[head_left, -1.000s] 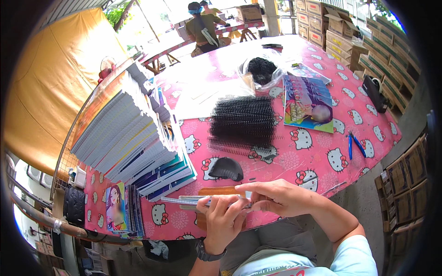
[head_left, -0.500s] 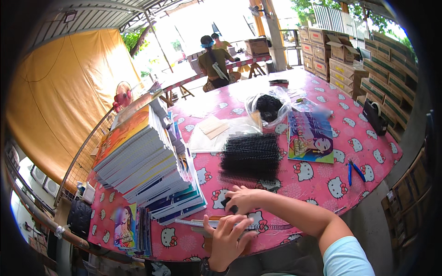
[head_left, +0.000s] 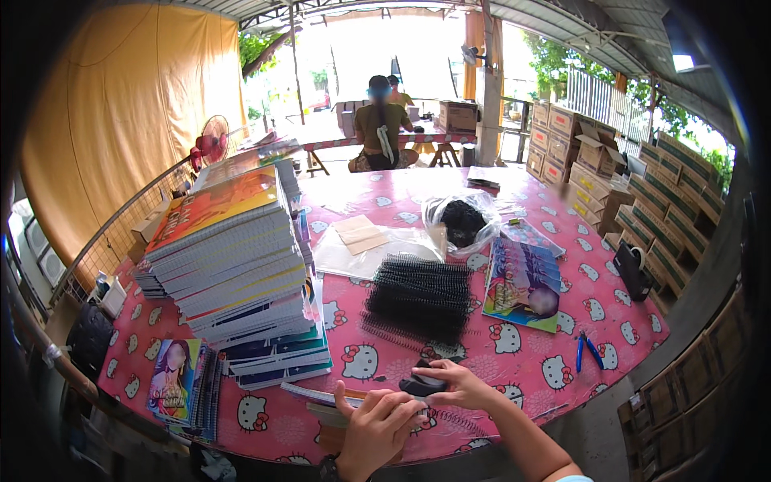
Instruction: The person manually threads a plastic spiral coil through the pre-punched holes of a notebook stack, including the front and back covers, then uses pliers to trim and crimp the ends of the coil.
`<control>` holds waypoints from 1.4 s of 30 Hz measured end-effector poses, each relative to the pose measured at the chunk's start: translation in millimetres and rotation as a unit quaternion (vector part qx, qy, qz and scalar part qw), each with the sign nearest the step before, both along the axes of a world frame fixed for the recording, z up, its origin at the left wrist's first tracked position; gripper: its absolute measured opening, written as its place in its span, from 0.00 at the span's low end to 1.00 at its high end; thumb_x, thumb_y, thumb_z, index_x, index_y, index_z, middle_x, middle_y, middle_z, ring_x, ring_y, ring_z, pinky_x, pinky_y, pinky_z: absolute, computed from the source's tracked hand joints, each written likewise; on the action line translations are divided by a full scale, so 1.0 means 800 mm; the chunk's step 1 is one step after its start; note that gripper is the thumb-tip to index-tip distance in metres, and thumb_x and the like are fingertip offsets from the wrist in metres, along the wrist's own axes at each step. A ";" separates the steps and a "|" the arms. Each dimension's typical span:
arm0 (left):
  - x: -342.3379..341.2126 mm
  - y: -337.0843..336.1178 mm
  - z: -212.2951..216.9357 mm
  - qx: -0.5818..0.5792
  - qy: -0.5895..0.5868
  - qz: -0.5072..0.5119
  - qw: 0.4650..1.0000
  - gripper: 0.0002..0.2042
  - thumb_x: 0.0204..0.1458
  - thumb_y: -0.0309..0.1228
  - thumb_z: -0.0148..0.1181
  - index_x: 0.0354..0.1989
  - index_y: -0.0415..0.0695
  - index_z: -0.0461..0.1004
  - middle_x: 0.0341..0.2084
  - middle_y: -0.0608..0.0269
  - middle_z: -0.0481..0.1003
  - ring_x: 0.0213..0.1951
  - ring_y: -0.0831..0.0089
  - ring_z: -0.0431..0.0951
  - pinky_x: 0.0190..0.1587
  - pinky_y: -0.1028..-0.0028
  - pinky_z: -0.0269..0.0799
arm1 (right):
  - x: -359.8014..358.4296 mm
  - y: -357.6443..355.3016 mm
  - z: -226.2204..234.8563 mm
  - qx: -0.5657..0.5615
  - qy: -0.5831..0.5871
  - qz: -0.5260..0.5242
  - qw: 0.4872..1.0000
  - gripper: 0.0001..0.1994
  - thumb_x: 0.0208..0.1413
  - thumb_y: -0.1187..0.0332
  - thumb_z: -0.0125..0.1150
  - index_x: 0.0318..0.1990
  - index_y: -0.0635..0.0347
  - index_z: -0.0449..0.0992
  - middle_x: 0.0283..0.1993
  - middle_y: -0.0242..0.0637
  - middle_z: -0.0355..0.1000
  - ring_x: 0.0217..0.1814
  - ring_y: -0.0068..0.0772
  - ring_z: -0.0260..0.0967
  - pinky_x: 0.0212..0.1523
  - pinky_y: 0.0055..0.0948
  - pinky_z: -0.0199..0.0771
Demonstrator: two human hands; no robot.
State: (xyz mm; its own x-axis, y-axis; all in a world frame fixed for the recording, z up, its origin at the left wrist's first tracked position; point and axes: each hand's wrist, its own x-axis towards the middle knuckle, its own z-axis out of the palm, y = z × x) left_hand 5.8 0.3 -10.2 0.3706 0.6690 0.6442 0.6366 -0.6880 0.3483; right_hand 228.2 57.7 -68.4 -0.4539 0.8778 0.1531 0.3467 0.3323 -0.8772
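Note:
Near the front edge of the table, my left hand (head_left: 373,430) lies over a notebook (head_left: 309,395), pressing and gripping it along its edge. A dark spiral coil (head_left: 462,423) sticks out from the notebook to the right. My right hand (head_left: 458,386) is closed around a small black rounded hand tool (head_left: 421,385), just above the coil side of the notebook. Its exact kind I cannot make out. Beyond my hands lies a pile of black spiral coils (head_left: 418,297). A tall stack of unbound notebooks (head_left: 233,265) rises to the left.
Bound notebooks (head_left: 178,386) stand at the front left. Printed covers (head_left: 522,285) fan out at the right, near blue-handled pliers (head_left: 589,352). A plastic bag with black material (head_left: 462,223) sits farther back. Cardboard boxes (head_left: 666,193) line the right side; people (head_left: 381,128) sit at another table.
My right hand has come from the table surface with the black tool, over to the coil side of the notebook. My left hand's fingers have drawn together on the notebook. The view has tilted.

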 end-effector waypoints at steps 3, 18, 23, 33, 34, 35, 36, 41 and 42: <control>-0.003 -0.003 0.001 0.000 0.013 0.011 1.000 0.12 0.47 0.44 0.63 0.39 0.57 0.76 0.32 0.76 0.73 0.41 0.77 0.73 0.64 0.44 0.24 | 0.024 -0.010 -0.002 -0.113 0.179 0.028 0.977 0.30 0.46 0.45 0.65 0.54 0.52 0.74 0.52 0.50 0.68 0.57 0.41 0.63 0.56 0.37 0.62; -0.028 -0.002 0.001 -0.035 -0.102 0.060 0.992 0.29 0.33 0.35 0.73 0.48 0.51 0.70 0.25 0.76 0.74 0.39 0.75 0.74 0.65 0.49 0.32 | 0.001 -0.016 0.097 -0.032 0.040 0.041 0.998 0.22 0.50 0.51 0.61 0.41 0.63 0.79 0.48 0.46 0.71 0.54 0.40 0.65 0.55 0.37 0.63; -0.033 -0.004 0.002 -0.050 -0.082 0.079 0.992 0.30 0.33 0.38 0.73 0.48 0.50 0.70 0.28 0.76 0.74 0.41 0.74 0.73 0.65 0.46 0.31 | -0.025 -0.008 0.113 -0.008 -0.103 0.021 0.994 0.20 0.51 0.54 0.63 0.41 0.64 0.79 0.46 0.44 0.71 0.51 0.37 0.66 0.51 0.33 0.66; -0.060 0.001 -0.003 -0.053 -0.096 0.109 0.988 0.32 0.32 0.40 0.74 0.49 0.47 0.68 0.27 0.75 0.74 0.42 0.71 0.73 0.66 0.43 0.24 | -0.038 0.006 0.101 -0.010 0.052 0.112 0.992 0.19 0.51 0.54 0.64 0.42 0.60 0.80 0.48 0.46 0.70 0.50 0.39 0.67 0.46 0.31 0.69; -0.060 0.004 -0.002 -0.048 -0.098 0.111 0.988 0.32 0.32 0.40 0.74 0.49 0.47 0.68 0.26 0.75 0.74 0.42 0.71 0.73 0.66 0.43 0.24 | -0.041 0.005 0.106 -0.027 0.121 0.175 0.977 0.19 0.51 0.55 0.64 0.43 0.59 0.80 0.48 0.46 0.70 0.50 0.38 0.67 0.45 0.31 0.70; -0.060 0.003 -0.004 -0.053 -0.097 0.108 0.988 0.32 0.32 0.40 0.74 0.48 0.47 0.68 0.25 0.75 0.73 0.42 0.71 0.73 0.66 0.43 0.24 | -0.042 0.001 0.104 -0.053 0.193 0.230 0.952 0.18 0.50 0.55 0.65 0.43 0.59 0.80 0.49 0.46 0.70 0.50 0.37 0.67 0.43 0.30 0.71; -0.065 0.003 -0.007 -0.047 -0.074 0.102 0.991 0.36 0.33 0.40 0.75 0.54 0.45 0.65 0.36 0.68 0.75 0.48 0.69 0.71 0.67 0.48 0.30 | -0.045 0.006 0.100 0.007 0.049 0.161 0.986 0.18 0.51 0.55 0.65 0.43 0.60 0.80 0.47 0.45 0.71 0.48 0.35 0.68 0.43 0.29 0.71; -0.083 0.006 -0.051 -0.017 -0.384 0.176 0.906 0.47 0.35 0.29 0.74 0.65 0.40 0.51 0.59 0.52 0.59 0.59 0.63 0.62 0.63 0.65 0.51 | -0.050 0.006 0.096 -0.054 0.170 0.163 0.970 0.19 0.51 0.55 0.64 0.42 0.61 0.80 0.44 0.45 0.72 0.49 0.36 0.67 0.46 0.32 0.69; -0.084 0.010 -0.060 -0.068 -0.436 0.129 0.888 0.46 0.36 0.27 0.74 0.65 0.39 0.51 0.59 0.53 0.60 0.58 0.65 0.63 0.61 0.67 0.55 | -0.057 0.001 0.097 -0.078 0.252 0.210 0.941 0.18 0.51 0.55 0.64 0.42 0.60 0.80 0.43 0.45 0.72 0.50 0.36 0.67 0.46 0.33 0.69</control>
State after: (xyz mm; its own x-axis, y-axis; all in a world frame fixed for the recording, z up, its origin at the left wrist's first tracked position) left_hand -61.2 8.2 -58.5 -0.4064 0.7524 0.5184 0.2151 -0.4726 0.8546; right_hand 182.9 58.5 9.6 -0.6699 0.6670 0.3262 -0.2603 0.2004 -0.9445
